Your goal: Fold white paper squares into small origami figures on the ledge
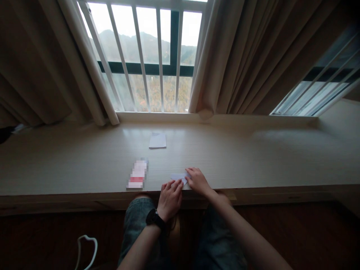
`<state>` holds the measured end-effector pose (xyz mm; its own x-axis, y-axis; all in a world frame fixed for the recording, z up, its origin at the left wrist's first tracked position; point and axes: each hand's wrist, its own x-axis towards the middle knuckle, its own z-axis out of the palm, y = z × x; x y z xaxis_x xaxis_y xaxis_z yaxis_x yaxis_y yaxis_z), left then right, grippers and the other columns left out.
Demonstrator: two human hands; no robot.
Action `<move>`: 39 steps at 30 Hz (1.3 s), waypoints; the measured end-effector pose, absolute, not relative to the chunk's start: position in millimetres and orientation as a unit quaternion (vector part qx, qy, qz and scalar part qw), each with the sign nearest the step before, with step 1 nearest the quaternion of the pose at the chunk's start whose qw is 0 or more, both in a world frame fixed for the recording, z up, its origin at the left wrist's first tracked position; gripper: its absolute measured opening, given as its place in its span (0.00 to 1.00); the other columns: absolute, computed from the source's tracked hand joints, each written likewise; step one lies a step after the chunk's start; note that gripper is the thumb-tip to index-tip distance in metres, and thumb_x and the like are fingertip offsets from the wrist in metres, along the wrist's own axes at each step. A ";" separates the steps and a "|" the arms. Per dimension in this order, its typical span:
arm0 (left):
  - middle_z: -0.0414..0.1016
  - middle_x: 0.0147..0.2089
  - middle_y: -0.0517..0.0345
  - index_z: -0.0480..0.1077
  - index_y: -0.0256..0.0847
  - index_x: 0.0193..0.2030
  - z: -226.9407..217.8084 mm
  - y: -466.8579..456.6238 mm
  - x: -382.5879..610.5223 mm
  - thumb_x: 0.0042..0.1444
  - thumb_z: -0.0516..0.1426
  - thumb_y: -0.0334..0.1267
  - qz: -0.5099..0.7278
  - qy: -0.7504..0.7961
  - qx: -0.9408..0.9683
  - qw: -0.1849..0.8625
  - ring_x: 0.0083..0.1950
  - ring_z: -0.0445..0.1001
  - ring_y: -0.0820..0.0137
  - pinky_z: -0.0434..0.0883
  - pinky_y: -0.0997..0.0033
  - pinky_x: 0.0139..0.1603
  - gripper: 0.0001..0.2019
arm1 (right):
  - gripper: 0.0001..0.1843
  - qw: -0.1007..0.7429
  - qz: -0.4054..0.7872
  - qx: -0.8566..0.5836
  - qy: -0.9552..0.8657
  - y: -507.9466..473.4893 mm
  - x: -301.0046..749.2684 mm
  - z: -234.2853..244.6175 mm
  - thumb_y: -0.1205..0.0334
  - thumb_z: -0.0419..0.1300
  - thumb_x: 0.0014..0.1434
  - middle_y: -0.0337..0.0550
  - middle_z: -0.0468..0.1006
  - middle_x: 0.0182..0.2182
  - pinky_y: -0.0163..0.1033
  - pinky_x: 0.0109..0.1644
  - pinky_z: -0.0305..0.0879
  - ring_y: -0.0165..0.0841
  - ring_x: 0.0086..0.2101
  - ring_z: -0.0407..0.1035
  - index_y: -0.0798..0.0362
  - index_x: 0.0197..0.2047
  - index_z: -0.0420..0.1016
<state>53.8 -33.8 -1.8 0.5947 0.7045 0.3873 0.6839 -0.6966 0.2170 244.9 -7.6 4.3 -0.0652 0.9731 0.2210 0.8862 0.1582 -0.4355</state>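
Note:
A small folded sheet of white paper [177, 176] lies at the table's front edge, partly covered by both hands. My left hand [171, 197], with a black watch on its wrist, has its fingers bent together and pressed on the paper's near side. On the paper's right end, my right hand [198, 180] grips with thumb and fingers; the fold under them is hidden. Farther back rests a small stack of white square paper [157, 141]. To the left of my hands is a phone-shaped flat object [137, 174], its face blurred by pixelation.
The long pale table [253, 157] runs beneath a barred window [152, 67] with brown curtains [225, 56] at its sides. My knees are under the front edge. A white curved loop [95, 247] shows low on the left. Something dark [7, 133] sits at the far left.

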 end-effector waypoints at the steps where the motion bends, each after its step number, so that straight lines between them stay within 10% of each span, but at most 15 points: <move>1: 0.67 0.62 0.54 0.65 0.47 0.61 -3.5 -33.9 53.2 0.61 0.52 0.34 0.233 0.386 0.893 0.023 0.60 0.64 0.59 0.62 0.55 0.56 0.21 | 0.17 0.215 0.087 -0.644 -0.729 -5.4 244.3 5.0 0.65 0.58 0.59 0.53 0.74 0.48 0.42 0.57 0.58 0.39 0.50 0.64 0.56 0.52 0.74; 39: 0.66 0.64 0.54 0.61 0.45 0.65 -11.6 -35.0 51.5 0.60 0.52 0.33 0.257 0.377 0.889 0.031 0.60 0.63 0.59 0.61 0.55 0.57 0.26 | 0.10 0.191 0.048 -0.661 -0.724 -8.3 227.0 5.1 0.60 0.58 0.61 0.46 0.72 0.38 0.38 0.51 0.57 0.37 0.43 0.63 0.49 0.44 0.78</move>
<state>51.5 -35.0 -11.6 0.5826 0.6869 0.4344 0.6555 -0.7131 0.2486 227.0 -8.3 5.1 -0.0522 0.9756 0.2133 0.9386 0.1208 -0.3231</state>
